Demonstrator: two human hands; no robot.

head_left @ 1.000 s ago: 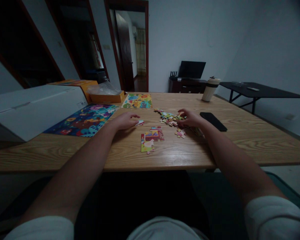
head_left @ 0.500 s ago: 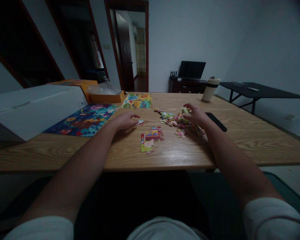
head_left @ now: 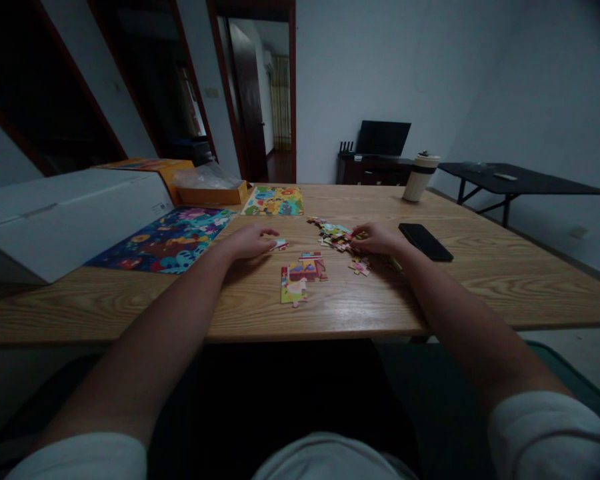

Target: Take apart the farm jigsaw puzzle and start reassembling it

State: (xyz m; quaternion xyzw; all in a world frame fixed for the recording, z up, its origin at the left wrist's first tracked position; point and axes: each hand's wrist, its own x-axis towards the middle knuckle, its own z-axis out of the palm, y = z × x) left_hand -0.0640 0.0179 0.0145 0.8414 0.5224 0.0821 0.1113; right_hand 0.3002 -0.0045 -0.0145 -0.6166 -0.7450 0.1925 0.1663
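On the light brown wooden table (head_left: 250,310), we keep our left hand (head_left: 253,241) low, with the fingers bent, beside a small white and blue-green cardboard puzzle piece (head_left: 279,245). The thumb seems to touch this piece, but we cannot tell if it is pinched. Our right hand (head_left: 373,239) is at the mixed-colour heap of loose puzzle pieces (head_left: 336,232), with the fingers curved down toward the thumb; we cannot tell whether they pinch a piece. Between the hands, nearer to us, lies a red, yellow and green group of puzzle pieces (head_left: 306,270). One pink loose piece (head_left: 359,267) lies at the near side of the heap. To the right of our right hand lies a black rectangular phone (head_left: 426,241).
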